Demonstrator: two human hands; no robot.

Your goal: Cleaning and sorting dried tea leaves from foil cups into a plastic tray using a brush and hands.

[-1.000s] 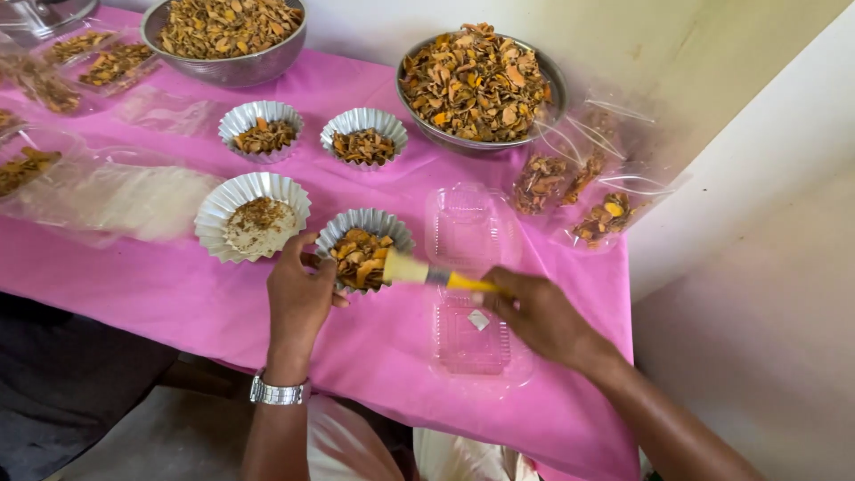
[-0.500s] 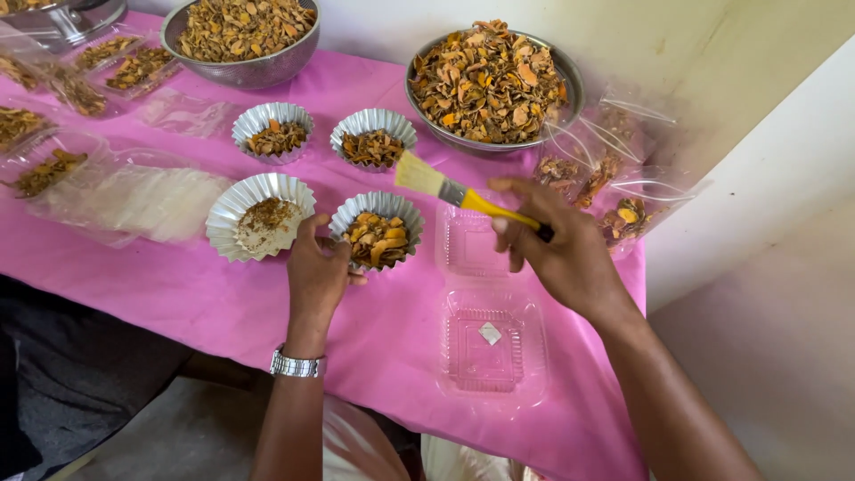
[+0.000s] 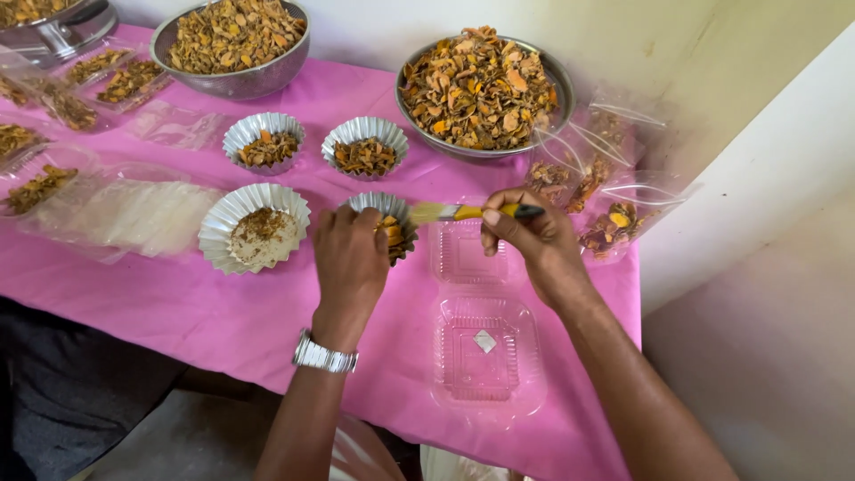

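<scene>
Fingers (image 3: pixel 495 223) of the right hand (image 3: pixel 532 240) are closed round the yellow handle of a small brush (image 3: pixel 463 212); its pale bristles point left, over the foil cup (image 3: pixel 385 210) under the left hand (image 3: pixel 350 258). Left-hand fingers curl over that cup's near rim, resting on it; can't tell if they actually pinch it. A metal watch (image 3: pixel 325 354) sits on the left wrist.

Rest, big to small:
- Worktop (image 3: pixel 178 312) covered in a pink cloth, running left to right.
- Two large steel bowls at the far edge, both heaped with dried orange-brown pieces: one far left (image 3: pixel 233 37), one just beyond the right hand (image 3: pixel 481 89).
- Clear hinged plastic box (image 3: pixel 485 330) lying open and flat right of the left forearm, the right hand above its far half; a small white square shows in its near half.
- Clear bags (image 3: pixel 614 218) with dried pieces at the right end of the worktop, beside the right bowl.
- Flat clear packets (image 3: pixel 98 209) at the left, some with dried pieces inside.
- Largest foil cup (image 3: pixel 255 236), left of the left hand, holding brown powdery crumbs.
- Two smaller foil cups behind, side by side: left one (image 3: pixel 264 142), right one (image 3: pixel 364 150), both with dark dried bits.
- The cup at the left hand holds orange pieces, mostly hidden by the hand.
</scene>
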